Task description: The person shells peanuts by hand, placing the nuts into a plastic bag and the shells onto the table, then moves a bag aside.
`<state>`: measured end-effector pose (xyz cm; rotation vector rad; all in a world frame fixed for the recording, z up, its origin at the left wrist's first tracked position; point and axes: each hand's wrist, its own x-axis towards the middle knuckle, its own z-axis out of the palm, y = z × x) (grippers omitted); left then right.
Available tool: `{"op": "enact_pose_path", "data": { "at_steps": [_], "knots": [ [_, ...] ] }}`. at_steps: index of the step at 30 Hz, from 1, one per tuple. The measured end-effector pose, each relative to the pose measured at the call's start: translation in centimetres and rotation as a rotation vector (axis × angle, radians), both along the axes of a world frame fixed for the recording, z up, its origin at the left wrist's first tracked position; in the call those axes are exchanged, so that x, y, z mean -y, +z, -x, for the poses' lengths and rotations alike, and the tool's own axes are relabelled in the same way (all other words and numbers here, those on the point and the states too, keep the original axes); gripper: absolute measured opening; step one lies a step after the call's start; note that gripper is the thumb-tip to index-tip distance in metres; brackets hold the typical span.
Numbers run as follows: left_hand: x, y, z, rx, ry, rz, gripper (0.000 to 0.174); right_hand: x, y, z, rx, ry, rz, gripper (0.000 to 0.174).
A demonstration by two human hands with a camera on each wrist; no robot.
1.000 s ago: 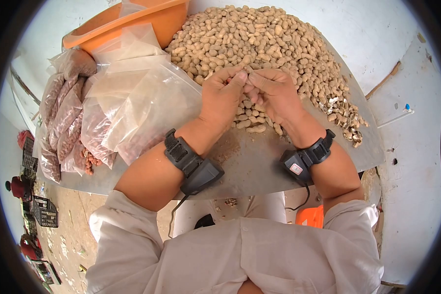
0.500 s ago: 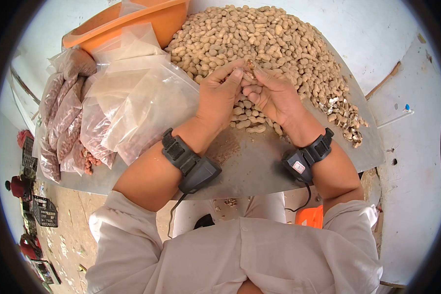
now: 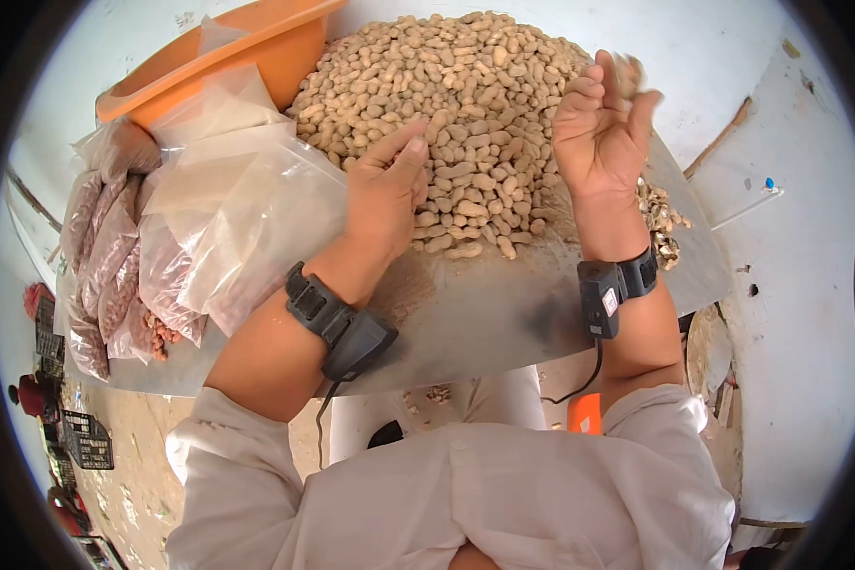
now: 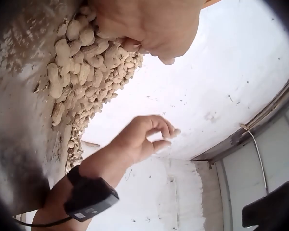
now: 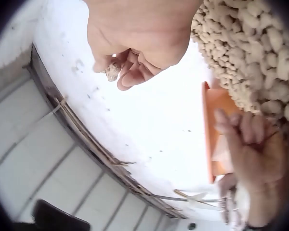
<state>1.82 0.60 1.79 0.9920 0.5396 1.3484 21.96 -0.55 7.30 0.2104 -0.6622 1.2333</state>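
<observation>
My left hand [image 3: 380,199] is curled at the left front of the heap of unshelled peanuts [image 3: 465,95], with a trace of red kernels between thumb and fingers. Most of its grip is hidden in the left wrist view, where the hand [image 4: 149,24] fills the top. Raised beyond the heap's right side, my right hand [image 3: 603,138] has its palm up and fingers bent. The right wrist view shows this hand [image 5: 139,29] pinching a broken peanut shell [image 5: 112,71] between thumb and finger; the shell is blurred in the head view.
An orange basin [image 3: 285,47] stands at the back left. Clear plastic bags [image 3: 247,190] and filled bags of kernels [image 3: 114,247] lie on the table's left. Empty shells [image 3: 665,223] are piled at the right edge, near a white wall [image 3: 788,285].
Both hands were together over the heap; they have parted. The right hand has moved right and up with the shell, the left slightly left. The head view has shifted a little.
</observation>
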Motion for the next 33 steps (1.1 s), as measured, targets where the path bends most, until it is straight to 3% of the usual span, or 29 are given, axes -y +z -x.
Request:
{"op": "enact_pose_path", "data": {
  "at_steps": [5, 8, 11, 14, 17, 23, 26, 29, 32, 33],
  "knots": [
    [-0.1, -0.3, 0.0, 0.014, 0.0, 0.013, 0.027, -0.4, -2.2, 1.4, 0.231, -0.006, 0.028, 0.049],
    [-0.4, -0.3, 0.3, 0.048, -0.009, 0.024, 0.027, -0.4, -1.9, 1.6, 0.589, -0.268, 0.113, 0.039],
    [-0.5, -0.3, 0.3, 0.068, -0.028, 0.042, 0.025, -0.3, -2.1, 1.6, 1.227, -0.571, 0.156, 0.029],
    [-0.4, 0.0, 0.4, 0.051, -0.034, 0.063, 0.023, -2.0, -4.3, 0.4, 1.693, -0.639, 0.087, 0.012],
    [-0.6, -0.1, 0.6, 0.05, -0.035, 0.062, 0.021, -1.5, -3.8, 0.3, 1.867, -0.709, 0.128, 0.022],
    [-0.9, -0.3, 0.6, 0.062, -0.019, 0.073, 0.019, -0.1, -2.3, 1.3, 1.995, -0.734, 0.1, 0.023],
    [-0.7, -0.4, 0.4, 0.047, -0.016, 0.08, 0.018, -0.9, -3.9, 2.2, 1.875, -0.955, -0.166, 0.023],
    [-0.5, -0.2, 0.2, 0.038, -0.013, 0.092, 0.019, -1.7, -5.0, 2.7, 2.025, -1.0, -0.276, 0.019],
    [-0.4, 0.0, 0.2, 0.039, -0.008, 0.105, 0.02, -2.4, -5.4, 2.3, 1.891, -1.023, -0.268, 0.019],
    [-0.4, 0.0, 0.3, 0.041, -0.006, 0.109, 0.02, -2.1, -5.0, 2.5, 1.797, -0.916, -0.131, 0.018]
  ]
}}
